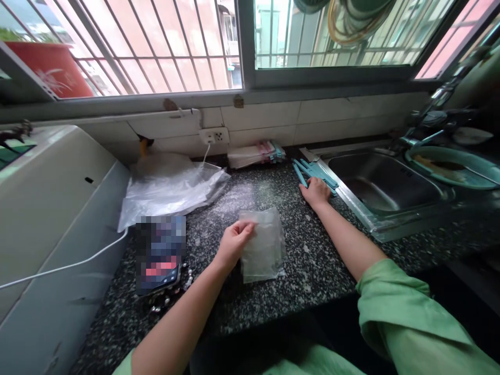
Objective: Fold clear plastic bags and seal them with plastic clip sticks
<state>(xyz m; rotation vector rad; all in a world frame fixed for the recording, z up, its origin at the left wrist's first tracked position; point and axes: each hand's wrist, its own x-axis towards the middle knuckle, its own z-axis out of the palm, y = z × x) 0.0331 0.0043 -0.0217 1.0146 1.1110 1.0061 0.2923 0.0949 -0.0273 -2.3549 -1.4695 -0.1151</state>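
Observation:
My left hand [236,240] pinches the upper left edge of a clear plastic bag [263,250], which lies over the counter in front of me. The bag looks flat, and its far edge is slightly creased. Farther off to the right, my right hand [317,194] has its fingers curled down on a small pile of light-blue bag clips [308,167]. These long, thin clips lie beside the sink. The fingertips partly hide which clip they grip.
A steel sink [385,179] holds the right side, with a green basin [455,161] beyond. By the wall lies a stack of filled bags [255,153] with blue ends. Larger plastic bags [172,187], a phone [162,255] and a white cable [78,264] are on the left.

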